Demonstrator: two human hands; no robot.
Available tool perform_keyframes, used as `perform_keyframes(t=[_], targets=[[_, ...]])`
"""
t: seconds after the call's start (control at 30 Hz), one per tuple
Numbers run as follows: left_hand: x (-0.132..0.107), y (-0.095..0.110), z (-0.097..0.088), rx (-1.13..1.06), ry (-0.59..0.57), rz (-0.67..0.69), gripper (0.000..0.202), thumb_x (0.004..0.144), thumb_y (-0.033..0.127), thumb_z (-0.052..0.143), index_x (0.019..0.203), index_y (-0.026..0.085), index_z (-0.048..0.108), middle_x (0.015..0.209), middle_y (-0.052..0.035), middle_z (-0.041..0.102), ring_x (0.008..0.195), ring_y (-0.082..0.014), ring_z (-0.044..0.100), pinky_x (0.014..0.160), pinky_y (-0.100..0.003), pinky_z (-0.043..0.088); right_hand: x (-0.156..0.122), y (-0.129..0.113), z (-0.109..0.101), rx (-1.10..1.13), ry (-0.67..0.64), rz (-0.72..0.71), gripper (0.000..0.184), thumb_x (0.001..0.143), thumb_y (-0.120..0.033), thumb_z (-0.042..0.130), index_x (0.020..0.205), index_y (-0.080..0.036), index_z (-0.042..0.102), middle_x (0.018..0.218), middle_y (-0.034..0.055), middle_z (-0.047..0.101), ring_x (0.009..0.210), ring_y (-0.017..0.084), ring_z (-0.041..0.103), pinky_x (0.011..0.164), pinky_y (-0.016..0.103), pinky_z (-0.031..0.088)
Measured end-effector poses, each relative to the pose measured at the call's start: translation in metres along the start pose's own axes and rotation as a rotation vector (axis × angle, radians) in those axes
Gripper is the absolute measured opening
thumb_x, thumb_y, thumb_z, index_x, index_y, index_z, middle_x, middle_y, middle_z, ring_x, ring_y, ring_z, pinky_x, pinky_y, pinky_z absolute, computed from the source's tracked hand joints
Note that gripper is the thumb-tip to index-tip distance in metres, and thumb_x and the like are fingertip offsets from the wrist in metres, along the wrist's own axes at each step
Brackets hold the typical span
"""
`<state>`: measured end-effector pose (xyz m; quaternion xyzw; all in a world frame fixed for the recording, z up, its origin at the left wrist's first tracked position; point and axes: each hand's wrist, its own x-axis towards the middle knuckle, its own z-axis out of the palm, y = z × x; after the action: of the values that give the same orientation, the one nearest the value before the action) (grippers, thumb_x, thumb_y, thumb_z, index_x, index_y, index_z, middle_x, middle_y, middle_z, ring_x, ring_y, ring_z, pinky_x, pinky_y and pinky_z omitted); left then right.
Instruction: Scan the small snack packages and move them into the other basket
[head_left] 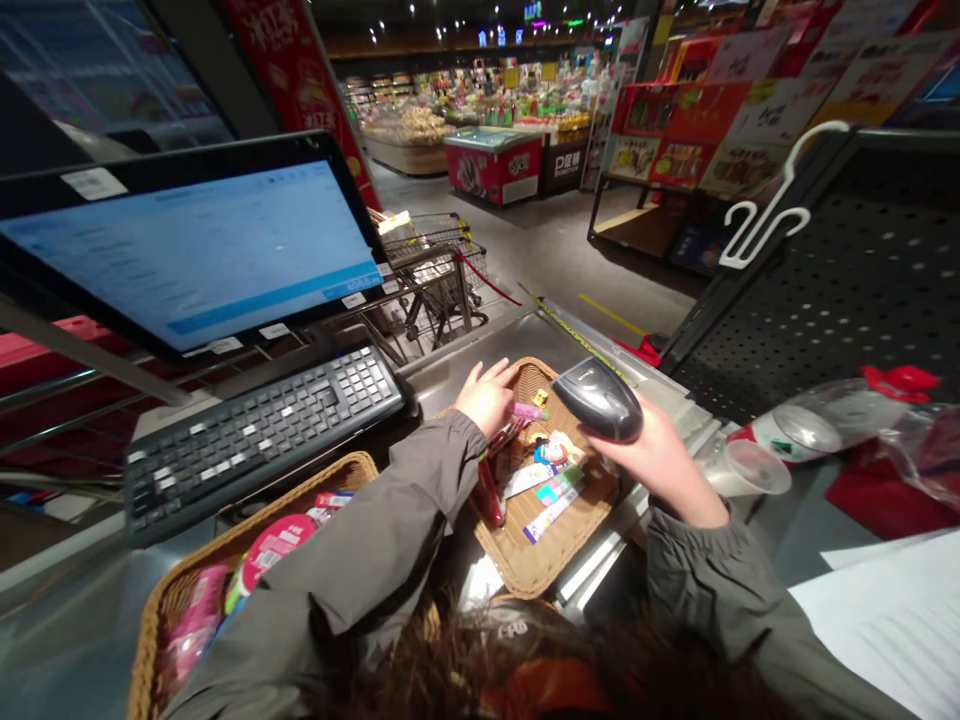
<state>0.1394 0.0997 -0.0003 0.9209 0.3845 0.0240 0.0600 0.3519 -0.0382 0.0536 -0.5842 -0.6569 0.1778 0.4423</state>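
Observation:
My right hand (654, 455) is closed round a dark grey barcode scanner (598, 397), held over a woven basket (537, 572). The scanner's head points down at small packets (551, 478) lying in that basket. My left hand (488, 393) reaches into the basket's far side, fingers closed on a thin pink packet (527, 411). Both arms wear grey sleeves.
A second woven basket (180, 590) with pink packets sits at lower left. A black keyboard (262, 430) and a lit screen (195, 250) stand to the left. At right are a perforated black panel (840, 290), a plastic bottle (817, 425), and white paper (892, 620). Shopping trolleys (439, 270) stand beyond the counter.

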Motion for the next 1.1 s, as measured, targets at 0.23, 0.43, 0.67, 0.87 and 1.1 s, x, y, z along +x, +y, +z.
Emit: perform_keyframes(t=[0.23,0.43,0.67,0.87,1.1], targets=[[-0.081,-0.019,-0.092,0.090,0.368,-0.017,0.013,0.084,0.033,0.070,0.090,0.022,0.072,0.155,-0.0112,0.042,0.148,-0.0345,0.029,0.115,-0.070,0.017,-0.006,-0.023,0.018,-0.071,-0.057,-0.127,0.059,0.076,-0.036,0.075,0.131,-0.020,0.060,0.137,0.0145,0.061,0.129,0.034,0.056,0.109,0.053,0.045],[-0.158,-0.044,-0.119,0.112,0.479,-0.177,0.018,0.087,0.038,0.066,0.089,0.020,0.070,0.153,-0.0118,0.045,0.148,-0.0351,0.030,0.113,-0.072,0.020,-0.011,-0.063,0.036,-0.047,-0.121,-0.249,0.065,0.078,-0.039,0.072,0.137,-0.018,0.053,0.141,0.0171,0.057,0.130,0.035,0.055,0.112,0.055,0.043],[-0.238,-0.055,-0.131,0.184,0.571,-0.253,0.021,0.090,0.039,0.061,0.096,0.021,0.070,0.157,-0.0132,0.039,0.150,-0.0359,0.023,0.113,-0.073,0.017,-0.028,-0.117,0.071,-0.127,-0.115,-0.490,0.060,0.077,-0.030,0.069,0.134,-0.021,0.053,0.136,0.0173,0.060,0.137,0.041,0.046,0.112,0.067,0.036],[-0.292,-0.063,-0.131,0.235,0.608,-0.303,0.021,0.091,0.039,0.061,0.094,0.021,0.070,0.157,-0.0141,0.038,0.150,-0.0355,0.022,0.113,-0.073,0.013,-0.039,-0.154,0.103,-0.180,-0.214,-0.571,0.045,0.075,-0.024,0.066,0.120,-0.021,0.063,0.136,0.0171,0.059,0.141,0.044,0.038,0.110,0.073,0.031],[-0.338,-0.076,-0.126,0.231,0.623,-0.393,0.020,0.091,0.038,0.061,0.095,0.021,0.070,0.157,-0.0136,0.039,0.150,-0.0356,0.024,0.113,-0.073,0.015,-0.052,-0.180,0.129,-0.124,-0.306,-0.599,0.053,0.074,-0.023,0.066,0.127,-0.022,0.059,0.138,0.0166,0.058,0.142,0.043,0.037,0.110,0.074,0.029]])
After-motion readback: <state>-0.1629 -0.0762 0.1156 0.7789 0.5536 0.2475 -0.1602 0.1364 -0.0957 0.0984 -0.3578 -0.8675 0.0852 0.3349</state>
